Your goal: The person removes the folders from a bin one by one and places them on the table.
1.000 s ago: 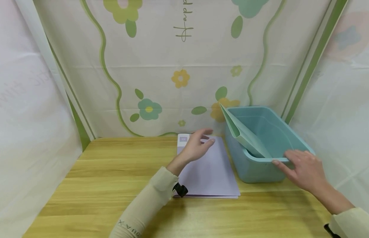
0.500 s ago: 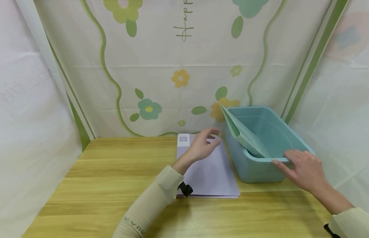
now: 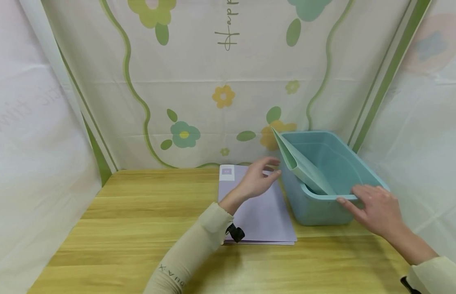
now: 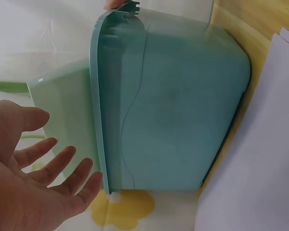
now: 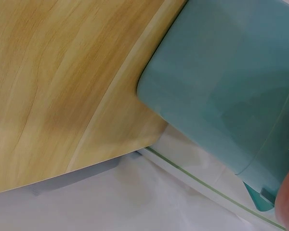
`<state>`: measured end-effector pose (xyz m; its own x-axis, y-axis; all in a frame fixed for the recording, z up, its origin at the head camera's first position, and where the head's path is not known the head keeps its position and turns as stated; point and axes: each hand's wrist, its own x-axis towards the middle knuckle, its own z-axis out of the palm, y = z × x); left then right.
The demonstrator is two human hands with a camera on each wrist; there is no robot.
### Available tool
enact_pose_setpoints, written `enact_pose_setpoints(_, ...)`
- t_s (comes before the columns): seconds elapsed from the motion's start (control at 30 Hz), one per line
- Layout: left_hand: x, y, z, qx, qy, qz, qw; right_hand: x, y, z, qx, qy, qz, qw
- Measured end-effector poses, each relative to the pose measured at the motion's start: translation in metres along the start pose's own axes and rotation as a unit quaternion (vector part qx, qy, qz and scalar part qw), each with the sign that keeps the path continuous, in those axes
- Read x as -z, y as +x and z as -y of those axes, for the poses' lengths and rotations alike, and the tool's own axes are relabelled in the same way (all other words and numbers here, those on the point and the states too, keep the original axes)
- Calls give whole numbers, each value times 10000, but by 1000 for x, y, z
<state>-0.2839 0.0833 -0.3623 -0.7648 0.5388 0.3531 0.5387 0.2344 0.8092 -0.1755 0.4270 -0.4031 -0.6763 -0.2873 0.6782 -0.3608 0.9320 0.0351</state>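
Note:
A teal plastic bin (image 3: 319, 213) stands at the right of the table. My right hand (image 3: 379, 210) grips its near rim, fingers over the inside and thumb outside. Tilted in the bin, a light green folder (image 3: 309, 170) leans on the left rim and sticks up past it. My left hand (image 3: 260, 179) hovers beside the bin's left wall with fingers spread and loosely bent, holding nothing. In the left wrist view the hand (image 4: 36, 180) is close to the green folder (image 4: 65, 103); contact cannot be told. Beneath that arm lies a purple folder (image 3: 266, 220) with a white label.
The wooden table (image 3: 139, 228) stretches left and in front of the folder. A flowered cloth (image 3: 198, 94) hangs behind it, and white cloth sides (image 3: 36, 163) enclose the space. In the right wrist view the bin (image 5: 221, 72) sits near a table edge.
My left hand has moved right, across the purple folder toward the bin and the green folder. The right hand, bin and folders have stayed in place.

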Motion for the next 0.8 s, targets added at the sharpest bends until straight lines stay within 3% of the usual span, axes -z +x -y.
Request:
enact_pose_setpoints(0.33,-11,7,-7,71,-140,37,9999,-1,0,0,-2,20,-21,10000)
enact_pose_setpoints(0.8,-29,17,-20,181,-891,78,9958,0,0,-1,-114,-12,113,9999)
